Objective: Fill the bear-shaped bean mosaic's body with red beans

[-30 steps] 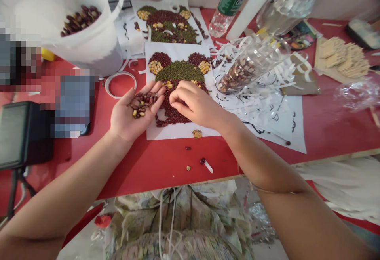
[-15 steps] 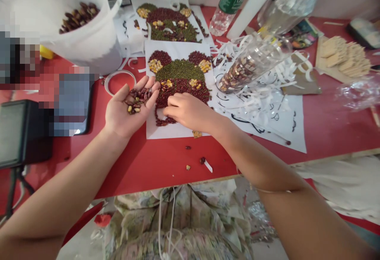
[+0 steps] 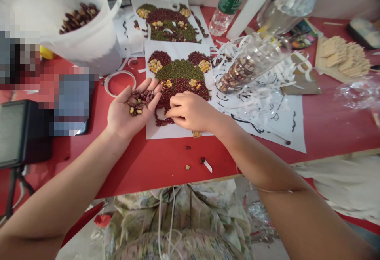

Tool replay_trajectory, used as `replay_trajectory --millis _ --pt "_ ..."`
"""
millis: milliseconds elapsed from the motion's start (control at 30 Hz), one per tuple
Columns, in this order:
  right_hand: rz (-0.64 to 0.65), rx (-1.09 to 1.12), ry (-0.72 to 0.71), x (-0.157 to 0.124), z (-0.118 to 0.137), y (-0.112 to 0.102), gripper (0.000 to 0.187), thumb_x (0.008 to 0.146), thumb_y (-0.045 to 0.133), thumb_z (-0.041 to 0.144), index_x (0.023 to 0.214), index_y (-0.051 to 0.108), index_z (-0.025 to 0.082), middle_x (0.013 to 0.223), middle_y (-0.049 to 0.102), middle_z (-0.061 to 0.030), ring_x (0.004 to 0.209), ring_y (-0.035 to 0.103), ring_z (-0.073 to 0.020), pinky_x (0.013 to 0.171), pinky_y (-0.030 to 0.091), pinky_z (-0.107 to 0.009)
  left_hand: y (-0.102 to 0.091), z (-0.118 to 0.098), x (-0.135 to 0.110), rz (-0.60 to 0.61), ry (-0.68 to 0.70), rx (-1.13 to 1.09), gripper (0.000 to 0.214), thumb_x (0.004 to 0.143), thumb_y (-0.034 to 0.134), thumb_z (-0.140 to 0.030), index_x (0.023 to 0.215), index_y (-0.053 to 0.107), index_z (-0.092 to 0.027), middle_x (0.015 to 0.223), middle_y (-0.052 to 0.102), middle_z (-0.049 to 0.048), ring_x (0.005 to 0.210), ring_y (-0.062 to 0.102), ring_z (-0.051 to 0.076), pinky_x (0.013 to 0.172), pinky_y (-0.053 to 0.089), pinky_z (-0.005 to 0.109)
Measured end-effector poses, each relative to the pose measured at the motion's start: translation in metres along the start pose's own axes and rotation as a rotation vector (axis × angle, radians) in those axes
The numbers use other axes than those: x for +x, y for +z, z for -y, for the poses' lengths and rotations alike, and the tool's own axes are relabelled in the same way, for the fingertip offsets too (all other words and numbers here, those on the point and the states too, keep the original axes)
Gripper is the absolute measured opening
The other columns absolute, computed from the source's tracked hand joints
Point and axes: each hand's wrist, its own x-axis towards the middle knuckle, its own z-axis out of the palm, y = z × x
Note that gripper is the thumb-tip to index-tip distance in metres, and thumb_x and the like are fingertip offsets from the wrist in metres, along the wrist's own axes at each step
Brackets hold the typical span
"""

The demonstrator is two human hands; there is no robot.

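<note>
Well, from the head camera we look down on two hands over a red table (image 3: 148, 169). The left hand (image 3: 124, 113) lies palm up, loosely cupped with its fingers slightly spread, holding more than a dozen speckled red beans (image 3: 140, 100). The right hand (image 3: 191, 111) is curled, its fingers pressed together, and its fingertips (image 3: 171, 112) rest on the lower part of a bean mosaic (image 3: 179, 69). We cannot tell whether they pinch a bean.

The mosaic shows a head with two round ears, made of red beans, green seeds and yellow corn kernels. It sits on a white paper sheet (image 3: 152, 130) whose long axis runs straight away from us. The right hand is the nearer, lying over the mosaic, while the left lies just to its left, fingertips at its edge.

We count two mosaics: a second (image 3: 168, 24) lies beyond the first. Below the sheet, three loose seeds (image 3: 188, 148) lie on the table. A white bucket (image 3: 97, 50) holds more beans, and one clear tumbler (image 3: 252, 64) lies on its side.
</note>
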Motion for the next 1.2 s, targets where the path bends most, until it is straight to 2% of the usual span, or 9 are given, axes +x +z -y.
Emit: replay_trajectory --millis 167,267,400,533,667,867,1033,1133,1200 --pt "-0.330 0.137 0.034 0.003 0.006 0.002 0.028 0.095 0.044 0.015 0.087 0.071 0.019 0.082 0.056 -0.0035 0.080 0.049 -0.0164 0.076 0.041 -0.033 -0.001 0.008 -0.003 0.016 -0.088 0.059 0.046 0.103 0.027 -0.032 0.137 0.051 -0.013 0.104 0.076 0.0078 0.111 0.070 0.017 0.084 0.059 0.024" --pt "-0.415 0.141 0.038 0.004 0.010 0.001 0.025 0.096 0.045 0.018 0.091 0.070 0.018 0.086 0.058 -0.0047 0.084 0.052 -0.0175 0.079 0.042 -0.036 -0.001 0.014 -0.006 0.015 -0.159 0.090 0.045 0.103 0.025 -0.032 0.123 0.061 -0.015 0.091 0.077 0.0063 0.096 0.074 0.016 0.076 0.060 0.023" --pt "-0.374 0.106 0.082 0.005 0.016 0.001 0.022 0.096 0.047 0.021 0.094 0.069 0.020 0.093 0.059 -0.0062 0.090 0.052 -0.0206 0.084 0.041 -0.041 0.000 0.020 -0.009 0.021 -0.190 0.034 0.041 0.103 0.028 -0.029 0.096 0.066 -0.016 0.067 0.072 0.0011 0.066 0.071 0.012 0.072 0.060 0.022" --pt "-0.321 0.071 0.108 0.005 0.020 0.002 0.019 0.095 0.050 0.022 0.092 0.069 0.020 0.094 0.058 -0.0061 0.092 0.050 -0.0210 0.086 0.038 -0.041 0.003 0.023 -0.011 -0.045 -0.191 0.038 0.041 0.104 0.029 -0.028 0.085 0.063 -0.017 0.064 0.071 -0.0001 0.063 0.069 0.010 0.067 0.057 0.018" --pt "-0.288 0.041 0.067 0.006 0.025 0.004 0.020 0.097 0.049 0.022 0.093 0.069 0.021 0.096 0.058 -0.0056 0.092 0.048 -0.0202 0.085 0.036 -0.040 0.007 0.024 -0.013 -0.104 -0.199 0.073 0.044 0.104 0.027 -0.025 0.078 0.062 -0.018 0.058 0.066 -0.0026 0.056 0.065 0.007 0.059 0.052 0.015" --pt "-0.240 -0.041 0.051 0.010 0.033 0.008 0.022 0.098 0.049 0.019 0.087 0.068 0.020 0.093 0.057 -0.0052 0.090 0.045 -0.0193 0.085 0.034 -0.038 0.004 0.028 -0.011 -0.086 -0.223 0.079 0.047 0.103 0.031 -0.023 0.066 0.059 -0.018 0.053 0.061 -0.0036 0.046 0.055 0.003 0.049 0.042 0.012" --pt "-0.265 0.054 0.089 0.012 0.034 0.007 0.022 0.100 0.046 0.021 0.089 0.065 0.019 0.096 0.058 -0.0064 0.091 0.049 -0.0195 0.086 0.038 -0.039 0.004 0.028 -0.013 -0.101 -0.231 0.026 0.044 0.104 0.032 -0.024 0.069 0.059 -0.018 0.053 0.060 -0.0043 0.047 0.055 0.003 0.052 0.044 0.012" --pt "-0.375 0.189 0.116 0.010 0.030 0.001 0.018 0.099 0.047 0.022 0.091 0.063 0.020 0.098 0.057 -0.0064 0.096 0.052 -0.0201 0.088 0.043 -0.040 0.006 0.023 -0.014 -0.041 -0.212 0.022 0.045 0.105 0.027 -0.027 0.077 0.061 -0.017 0.058 0.065 -0.0022 0.056 0.063 0.006 0.063 0.052 0.015" --pt "-0.432 0.249 0.165 0.008 0.024 -0.003 0.016 0.098 0.047 0.024 0.094 0.062 0.020 0.100 0.056 -0.0070 0.098 0.053 -0.0208 0.090 0.045 -0.041 0.006 0.017 -0.013 0.020 -0.181 0.036 0.045 0.105 0.024 -0.029 0.090 0.064 -0.014 0.069 0.071 0.0013 0.069 0.069 0.009 0.073 0.056 0.019"
